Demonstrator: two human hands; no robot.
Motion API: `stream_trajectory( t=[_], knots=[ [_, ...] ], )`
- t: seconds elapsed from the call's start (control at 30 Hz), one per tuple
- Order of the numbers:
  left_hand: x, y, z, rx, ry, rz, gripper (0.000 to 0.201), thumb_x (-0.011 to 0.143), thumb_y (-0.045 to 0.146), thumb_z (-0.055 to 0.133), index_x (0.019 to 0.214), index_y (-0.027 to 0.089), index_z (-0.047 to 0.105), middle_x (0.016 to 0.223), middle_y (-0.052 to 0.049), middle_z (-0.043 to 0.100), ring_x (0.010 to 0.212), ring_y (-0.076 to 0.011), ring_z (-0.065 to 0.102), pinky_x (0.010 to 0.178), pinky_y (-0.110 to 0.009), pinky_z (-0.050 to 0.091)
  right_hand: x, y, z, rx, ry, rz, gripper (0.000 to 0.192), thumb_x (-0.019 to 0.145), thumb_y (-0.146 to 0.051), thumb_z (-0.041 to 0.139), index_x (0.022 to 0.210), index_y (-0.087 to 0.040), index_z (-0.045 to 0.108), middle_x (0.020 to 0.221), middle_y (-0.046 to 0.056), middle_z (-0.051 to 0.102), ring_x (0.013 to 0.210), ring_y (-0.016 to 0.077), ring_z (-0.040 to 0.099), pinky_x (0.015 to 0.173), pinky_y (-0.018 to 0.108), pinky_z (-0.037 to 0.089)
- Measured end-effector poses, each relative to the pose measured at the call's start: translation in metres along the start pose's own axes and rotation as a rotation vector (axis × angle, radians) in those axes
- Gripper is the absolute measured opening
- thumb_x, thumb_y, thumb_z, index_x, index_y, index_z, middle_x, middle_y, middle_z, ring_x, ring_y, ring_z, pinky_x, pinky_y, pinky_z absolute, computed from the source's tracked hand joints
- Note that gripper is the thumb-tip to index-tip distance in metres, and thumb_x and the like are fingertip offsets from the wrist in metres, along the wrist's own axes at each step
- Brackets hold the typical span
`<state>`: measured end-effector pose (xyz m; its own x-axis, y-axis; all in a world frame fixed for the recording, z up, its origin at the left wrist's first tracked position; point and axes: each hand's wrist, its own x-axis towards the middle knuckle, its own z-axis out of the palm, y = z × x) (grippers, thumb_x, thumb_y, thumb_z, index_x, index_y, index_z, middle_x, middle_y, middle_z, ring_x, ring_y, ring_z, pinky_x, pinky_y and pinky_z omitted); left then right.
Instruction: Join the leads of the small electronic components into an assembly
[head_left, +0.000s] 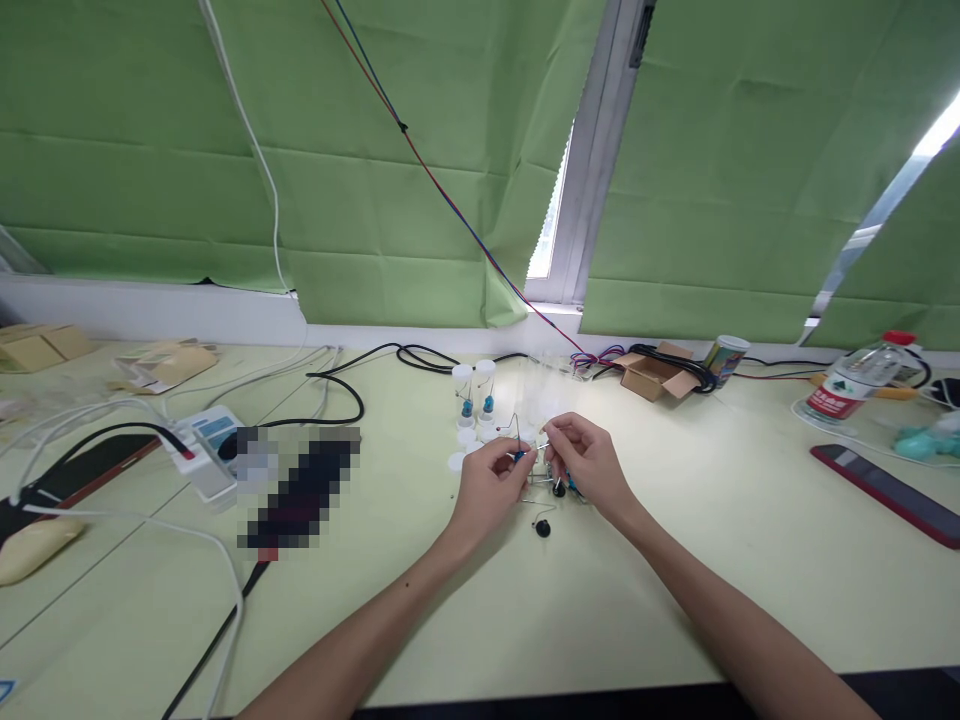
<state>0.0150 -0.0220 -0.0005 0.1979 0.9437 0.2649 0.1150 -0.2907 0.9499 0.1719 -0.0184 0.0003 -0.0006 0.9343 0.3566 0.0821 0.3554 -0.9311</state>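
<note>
Green blinds (pixel 390 220) are seen in the head view, hung behind a pale table (pixel 660 630). Two clear jars (pixel 463 385) with white tops are placed on this table, and small blue parts (pixel 466 408) are seen inside them. In front of the jars and slightly to their right, a small blue piece (pixel 519 456) with a bent wire (pixel 516 420) is pinched by the left hand (pixel 486 488), whose thumb and index finger are closed upon it. Further to the right of the jars, the right hand (pixel 589 462) is held just beside the left one, its fingers curled and their tips brought close together; whether something is gripped by them cannot be told. Nearer to the viewer than the jars, a black round part (pixel 543 528) with a thin wire is laid below the hands, while another black part (pixel 559 489) is partly hidden under the right hand. White discs (pixel 456 461) are scattered just before the jars. Well to the right of the jars, an opened cardboard box (pixel 655 378) and a red-capped bottle (pixel 851 385) are seen; well to the left, a white power strip (pixel 201 462).
</note>
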Motion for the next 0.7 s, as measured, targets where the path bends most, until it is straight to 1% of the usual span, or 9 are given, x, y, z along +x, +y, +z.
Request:
stream_trajectory(
  t=[0.13,0.37,0.7],
  knots=[
    [0.0001,-0.0020,-0.0006,-0.001,-0.011,-0.008,0.024,0.083,0.041,0.061,0.078,0.018,0.065,0.054,0.002,0.056,0.046,-0.0110,0.048,0.049,-0.025,0.038,-0.0002,-0.0019,0.0000,-0.002,-0.011,-0.010,0.031,0.087,-0.050,0.060,0.089,-0.020,0.058,0.061,-0.002,0.059,0.042,0.0102,0.051,0.038,0.021,0.039],
    [0.0030,-0.0067,-0.0024,-0.079,-0.029,-0.045,0.029,0.083,0.047,0.061,0.079,0.018,0.064,0.053,0.002,0.055,0.046,-0.0112,0.047,0.049,-0.024,0.038,0.0001,-0.0016,-0.0003,-0.021,-0.056,-0.018,0.029,0.087,-0.047,0.059,0.098,-0.020,0.059,0.068,-0.002,0.060,0.043,0.0097,0.052,0.038,0.022,0.040],
    [0.0034,-0.0056,-0.0034,-0.075,-0.023,-0.061,0.031,0.082,0.049,0.062,0.080,0.018,0.063,0.052,0.002,0.054,0.045,-0.0112,0.047,0.050,-0.024,0.037,-0.0003,0.0020,-0.0017,-0.023,-0.080,-0.027,0.026,0.086,-0.041,0.062,0.100,-0.020,0.063,0.073,-0.001,0.059,0.047,0.0102,0.054,0.042,0.023,0.043]
  ],
)
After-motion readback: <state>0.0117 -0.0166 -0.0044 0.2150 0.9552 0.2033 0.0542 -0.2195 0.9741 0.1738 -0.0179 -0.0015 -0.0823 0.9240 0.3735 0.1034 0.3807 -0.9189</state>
